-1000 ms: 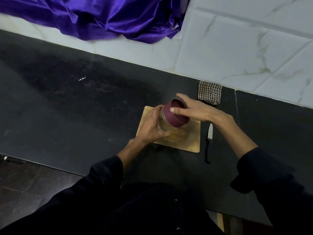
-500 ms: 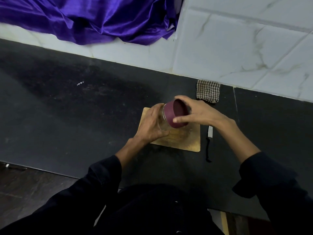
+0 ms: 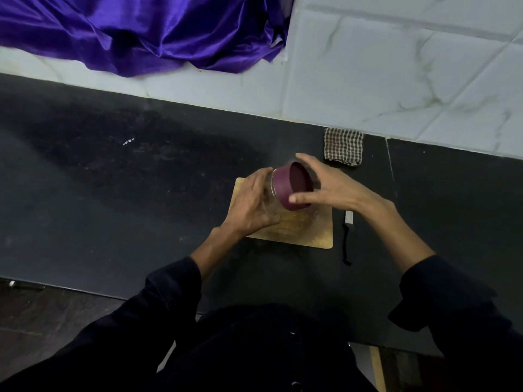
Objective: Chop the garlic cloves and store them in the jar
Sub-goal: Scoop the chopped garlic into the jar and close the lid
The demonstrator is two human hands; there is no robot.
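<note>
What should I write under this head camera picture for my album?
Left hand holds a glass jar over the wooden board while the right hand grips its maroon lid.

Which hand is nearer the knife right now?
Right. The right hand grips the jar lid just left of the knife; the left hand holds the jar farther left.

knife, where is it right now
In the head view the knife lies on the black counter, just right of the wooden cutting board, partly hidden under the right forearm and nearer the person than the checkered cloth.
</note>
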